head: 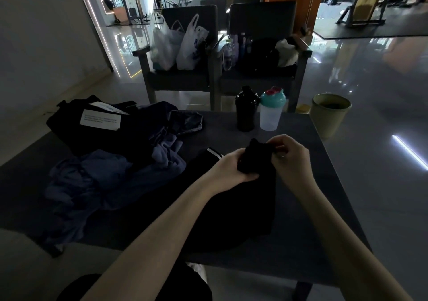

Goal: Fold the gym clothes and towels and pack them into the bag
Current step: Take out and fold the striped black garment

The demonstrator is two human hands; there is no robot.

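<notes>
Folding is what I am doing at this moment, and I am judging it an early stage, since most of the clothes are lying loose. My left hand is curling round the lower left of a small bunch of black cloth, and my right hand is pinching its upper right edge between thumb and fingers. Both hands are clamped on it and close together.

The bunch is sitting between my hands, lifted just above a striped black garment that is spreading over the table toward six o'clock. The light is too dim to tell whether the bunch is a separate piece or a gathered corner of that garment.

A crumpled blue pile is waiting at nine o'clock from my hands. A dark bundle with a white label is lying at ten o'clock, and it may be the bag. Two shaker bottles are standing near, at twelve o'clock.

Next, I reckon, I am needing to draw my hands apart to pull the cloth flat, keeping clear of the bottles.
</notes>
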